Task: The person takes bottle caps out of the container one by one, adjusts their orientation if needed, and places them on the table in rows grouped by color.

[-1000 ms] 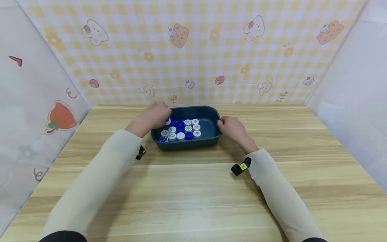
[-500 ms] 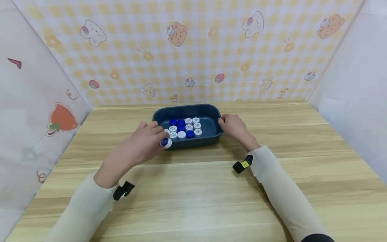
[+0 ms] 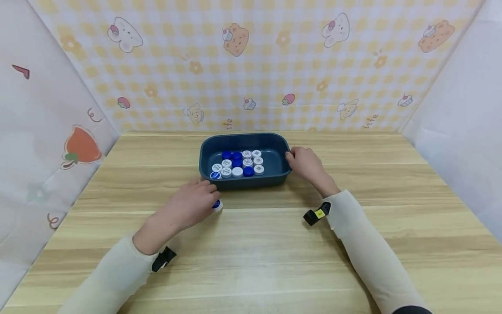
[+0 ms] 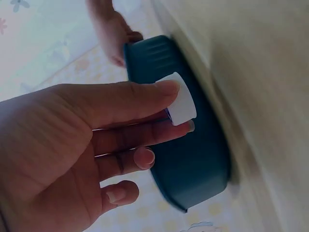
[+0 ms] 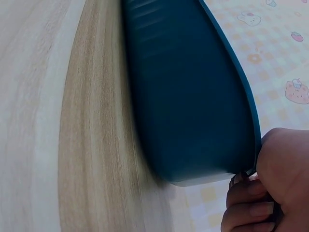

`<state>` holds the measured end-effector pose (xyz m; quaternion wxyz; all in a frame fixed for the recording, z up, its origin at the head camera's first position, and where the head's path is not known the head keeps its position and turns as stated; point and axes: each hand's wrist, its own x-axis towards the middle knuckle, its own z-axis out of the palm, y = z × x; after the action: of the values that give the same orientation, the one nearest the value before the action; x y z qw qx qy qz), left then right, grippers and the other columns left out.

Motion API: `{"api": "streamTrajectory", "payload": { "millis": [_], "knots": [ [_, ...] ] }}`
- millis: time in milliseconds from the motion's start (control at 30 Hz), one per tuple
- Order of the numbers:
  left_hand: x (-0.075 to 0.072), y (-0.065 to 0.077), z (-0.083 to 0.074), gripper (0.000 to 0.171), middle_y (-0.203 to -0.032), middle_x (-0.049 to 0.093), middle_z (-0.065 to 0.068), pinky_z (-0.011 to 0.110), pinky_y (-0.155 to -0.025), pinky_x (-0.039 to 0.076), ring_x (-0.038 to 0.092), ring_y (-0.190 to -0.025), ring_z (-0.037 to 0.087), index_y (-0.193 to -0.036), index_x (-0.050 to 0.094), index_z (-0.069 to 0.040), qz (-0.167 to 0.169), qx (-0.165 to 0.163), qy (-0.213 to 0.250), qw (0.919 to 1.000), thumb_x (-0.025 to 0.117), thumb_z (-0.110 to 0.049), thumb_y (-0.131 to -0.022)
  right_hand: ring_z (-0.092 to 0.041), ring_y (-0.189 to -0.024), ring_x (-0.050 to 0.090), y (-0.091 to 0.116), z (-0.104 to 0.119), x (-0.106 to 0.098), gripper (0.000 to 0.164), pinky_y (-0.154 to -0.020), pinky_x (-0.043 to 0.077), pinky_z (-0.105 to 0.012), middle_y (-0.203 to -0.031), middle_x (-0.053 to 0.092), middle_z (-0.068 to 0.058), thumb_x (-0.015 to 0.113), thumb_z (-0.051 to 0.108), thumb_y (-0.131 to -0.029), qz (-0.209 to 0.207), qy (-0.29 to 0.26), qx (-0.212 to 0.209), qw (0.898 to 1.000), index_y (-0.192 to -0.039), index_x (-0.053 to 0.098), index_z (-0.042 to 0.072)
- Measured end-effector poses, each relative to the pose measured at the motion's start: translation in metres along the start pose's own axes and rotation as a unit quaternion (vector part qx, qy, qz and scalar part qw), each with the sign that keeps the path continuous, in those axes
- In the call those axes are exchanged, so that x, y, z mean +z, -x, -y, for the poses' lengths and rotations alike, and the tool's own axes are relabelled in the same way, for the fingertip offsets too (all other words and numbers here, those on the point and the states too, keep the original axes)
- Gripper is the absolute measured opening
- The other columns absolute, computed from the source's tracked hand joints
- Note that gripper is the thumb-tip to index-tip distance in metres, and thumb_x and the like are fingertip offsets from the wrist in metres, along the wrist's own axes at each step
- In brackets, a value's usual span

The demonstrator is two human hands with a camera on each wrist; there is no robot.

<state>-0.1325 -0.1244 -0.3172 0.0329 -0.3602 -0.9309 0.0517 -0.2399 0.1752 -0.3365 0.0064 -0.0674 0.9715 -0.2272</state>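
Observation:
My left hand [image 3: 188, 205] pinches a white bottle cap [image 4: 182, 101] between thumb and index finger, just in front of the tray's near left corner. In the head view a blue patch shows on that cap's face. The dark blue tray [image 3: 255, 182] stands on the table, its long side towards me. Inside it, several white and blue bottle caps [image 3: 237, 172] lie in rough rows from the left end to past the middle. At the tray's right end my right hand [image 3: 307, 165] grips the rim, thumb on top and fingers curled beneath, as the right wrist view shows.
The wooden table [image 3: 251, 261] stretches out in front of the tray. Behind it rises a yellow checked backdrop [image 3: 259, 65] with cartoon prints, and pale sheets [image 3: 39, 144] hang at both sides. A black camera mount sits on each wrist.
My left hand has drawn back from the tray's left end with the bottle cap and lowered it in front of the tray. My right hand has kept its grip on the rim.

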Motion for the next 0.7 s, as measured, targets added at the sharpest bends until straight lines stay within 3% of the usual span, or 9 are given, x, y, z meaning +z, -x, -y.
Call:
{"api": "streamTrajectory", "payload": {
  "millis": [233, 700],
  "knots": [
    [0.009, -0.003, -0.002, 0.021, -0.085, 0.066, 0.007, 0.035, -0.068, 0.047, 0.058, -0.078, 0.023, -0.095, 0.072, -0.007, -0.012, 0.013, -0.022, 0.9996, 0.079, -0.018, -0.079, -0.022, -0.057, 0.047, 0.001, 0.0, 0.0, 0.035, -0.05, 0.034, -0.03, -0.064, 0.049, -0.006, 0.042, 0.029, -0.101, 0.004, -0.005, 0.005, 1.0, -0.075, 0.053, 0.008],
    [0.021, -0.008, 0.002, 0.019, -0.082, 0.066, 0.006, 0.033, -0.062, 0.044, 0.056, -0.073, 0.021, -0.093, 0.072, -0.009, -0.037, 0.01, -0.018, 0.9991, 0.079, -0.018, -0.078, -0.022, -0.056, 0.046, 0.002, -0.001, -0.001, 0.034, -0.05, 0.033, -0.03, -0.064, 0.048, -0.006, 0.041, 0.027, -0.1, 0.002, -0.016, 0.004, 1.0, -0.074, 0.051, 0.008]
  ]
}}
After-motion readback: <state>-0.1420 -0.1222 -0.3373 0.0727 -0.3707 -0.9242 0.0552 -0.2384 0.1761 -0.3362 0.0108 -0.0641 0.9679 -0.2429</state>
